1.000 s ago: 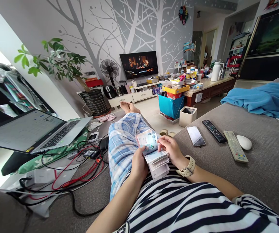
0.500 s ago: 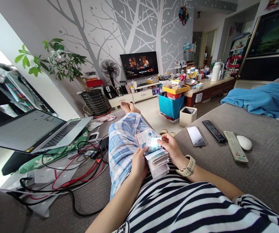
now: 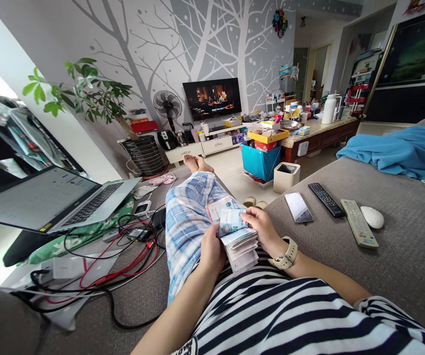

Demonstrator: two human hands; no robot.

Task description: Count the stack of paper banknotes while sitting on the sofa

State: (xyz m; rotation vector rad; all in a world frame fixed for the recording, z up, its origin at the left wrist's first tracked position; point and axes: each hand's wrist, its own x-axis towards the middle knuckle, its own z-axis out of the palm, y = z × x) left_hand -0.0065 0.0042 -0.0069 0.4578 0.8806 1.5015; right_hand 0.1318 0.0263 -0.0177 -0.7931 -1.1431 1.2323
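My left hand (image 3: 213, 247) is closed around the left side of a wad of folded banknotes (image 3: 241, 240), which fans out over my lap. Fingers of my right hand (image 3: 263, 227) pinch the right edge of a blue-green banknote (image 3: 230, 220) lying across the top of the wad. Behind it, pinkish banknotes (image 3: 214, 209) show against my plaid trousers (image 3: 186, 217). The palm sides of both hands are hidden. A beige watch (image 3: 287, 255) is on my right wrist.
To the right on the grey sofa (image 3: 331, 271) lie a phone (image 3: 299, 207), a black remote (image 3: 326, 199), a beige remote (image 3: 358, 224) and a white mouse (image 3: 372, 217). At left are an open laptop (image 3: 94, 202) and tangled cables (image 3: 123, 266). A bin (image 3: 286, 178) stands ahead.
The blue-green banknote has straightened and lies flatter across the wad, showing more of its face. My left thumb has drawn back toward its left edge; my right hand has barely shifted.
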